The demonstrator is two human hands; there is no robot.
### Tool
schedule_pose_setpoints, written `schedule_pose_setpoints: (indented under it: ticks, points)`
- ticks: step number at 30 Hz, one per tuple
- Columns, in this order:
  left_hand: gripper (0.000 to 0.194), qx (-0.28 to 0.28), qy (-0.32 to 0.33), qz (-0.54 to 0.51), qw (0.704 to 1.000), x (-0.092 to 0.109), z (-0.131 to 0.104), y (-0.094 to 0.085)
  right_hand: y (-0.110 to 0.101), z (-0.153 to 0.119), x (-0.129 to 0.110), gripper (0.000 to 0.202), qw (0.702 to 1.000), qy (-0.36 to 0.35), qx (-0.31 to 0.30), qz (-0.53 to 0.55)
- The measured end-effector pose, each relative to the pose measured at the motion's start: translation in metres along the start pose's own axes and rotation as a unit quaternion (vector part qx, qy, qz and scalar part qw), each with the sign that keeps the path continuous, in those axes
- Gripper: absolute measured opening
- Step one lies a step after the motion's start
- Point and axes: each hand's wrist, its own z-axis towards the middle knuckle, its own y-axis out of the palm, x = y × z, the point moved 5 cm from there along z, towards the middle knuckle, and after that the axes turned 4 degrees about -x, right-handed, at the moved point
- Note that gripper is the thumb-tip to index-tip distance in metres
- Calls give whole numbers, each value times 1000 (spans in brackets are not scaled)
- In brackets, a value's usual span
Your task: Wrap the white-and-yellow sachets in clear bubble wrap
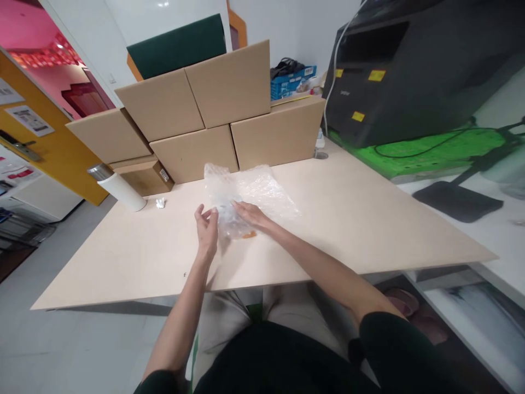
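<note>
A sheet of clear bubble wrap point(268, 191) lies crumpled on the table, its left part folded up around something greyish that I cannot make out. At its left edge is my left hand point(207, 230), fingers half curled and apart, the thumb beside the plastic. My right hand point(251, 214) reaches in from the right and grips the folded part of the wrap, its fingertips on the plastic. A small orange piece point(249, 234) shows at the wrap's near edge, below my right hand.
Cardboard boxes point(194, 153) are stacked along the table's back edge, a dark green box point(178, 46) on top. At the left stand a white bottle point(123, 191) and a small crumpled white scrap point(160, 203). A large black printer point(369, 82) stands at the right beyond the wooden table point(361, 219).
</note>
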Motion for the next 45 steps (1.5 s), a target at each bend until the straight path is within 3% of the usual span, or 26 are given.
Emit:
schedule_pose_setpoints:
  ticks: [3,6,10,14,16,20,25,29,33,35,38,40,45]
  points:
    - [46,-49,98,-23,994,28,-7,31,-13,-3,11,56,979,32,11,202]
    - [45,-119,183,7,976,46,-13,75,-29,-8,24,54,953,31,37,298]
    - [48,-168,233,133,949,46,-17,124,-70,-21,52,38,953,26,150,263]
    - [51,-223,211,273,912,37,-22,157,-113,-33,73,17,964,33,251,85]
    - [52,-240,198,330,891,33,-25,168,-124,-31,82,17,962,61,264,38]
    - [50,-243,200,391,865,33,-29,176,-126,-7,91,19,963,98,243,61]
    - [49,-236,213,374,871,30,-29,175,-114,32,86,28,964,118,197,133]
    - [48,-240,217,338,884,22,-27,167,-107,34,75,30,957,120,178,197]
    - [48,-142,256,264,919,40,-15,131,-100,11,59,25,952,90,152,249]
    - [49,-103,298,285,905,61,-9,108,-95,-3,46,28,956,41,107,271]
    - [46,-161,342,350,857,90,1,79,-90,-26,17,32,963,-69,21,258]
    - [43,-211,341,354,845,104,5,60,-89,-41,-2,29,969,-122,-22,215]
    - [55,-403,279,148,859,108,-7,27,-84,-68,-34,26,961,-166,-121,183]
